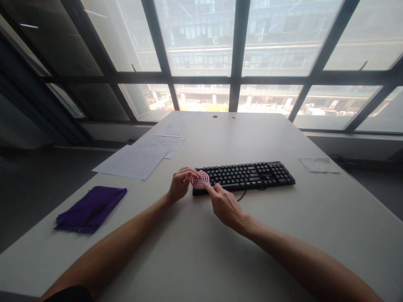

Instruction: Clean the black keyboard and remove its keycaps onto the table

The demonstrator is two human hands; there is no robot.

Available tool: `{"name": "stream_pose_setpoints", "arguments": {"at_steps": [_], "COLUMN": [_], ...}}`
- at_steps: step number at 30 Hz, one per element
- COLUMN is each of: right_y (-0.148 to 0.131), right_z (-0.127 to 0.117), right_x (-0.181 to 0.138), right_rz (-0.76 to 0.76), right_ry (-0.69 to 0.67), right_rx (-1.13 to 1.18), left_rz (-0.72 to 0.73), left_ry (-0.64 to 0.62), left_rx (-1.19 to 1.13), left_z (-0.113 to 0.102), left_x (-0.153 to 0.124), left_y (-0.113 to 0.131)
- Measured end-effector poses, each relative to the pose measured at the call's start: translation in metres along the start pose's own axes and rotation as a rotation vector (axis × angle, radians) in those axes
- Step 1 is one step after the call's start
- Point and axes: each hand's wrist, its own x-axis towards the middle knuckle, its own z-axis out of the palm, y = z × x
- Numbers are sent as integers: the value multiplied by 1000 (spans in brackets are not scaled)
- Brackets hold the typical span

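The left hand's [180, 183] fingers grasped a ringed pink disc [200, 181] over the left end of the keyboard [248, 175]. The right hand's [228, 206] index finger touched its rim at 4 o'clock; whether that hand gripped, I could not tell. Open counter [239, 138] ran to the 12 o'clock edge. Papers [134, 161] lined the edge at 10, a white sheet [319, 165] neared it at 3.
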Motion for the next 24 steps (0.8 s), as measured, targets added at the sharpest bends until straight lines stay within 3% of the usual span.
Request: {"name": "stream_pose_setpoints", "arguments": {"at_steps": [7,11,17,24], "right_y": [6,1,-10,-9], "right_z": [-5,-13,-13,-9], "right_x": [9,17,40,49], "right_rz": [97,101,121,138], "right_ry": [-46,-81,-17,-71], "right_rx": [-43,-45,-39,-38], "left_rz": [-15,-122,-172,-249], "left_ry": [-60,-5,76,27], "left_rx": [63,68,60,41], "left_z": [7,9,6,5], "left_x": [3,3,4,6], "left_y": [2,3,-4,-11]}}
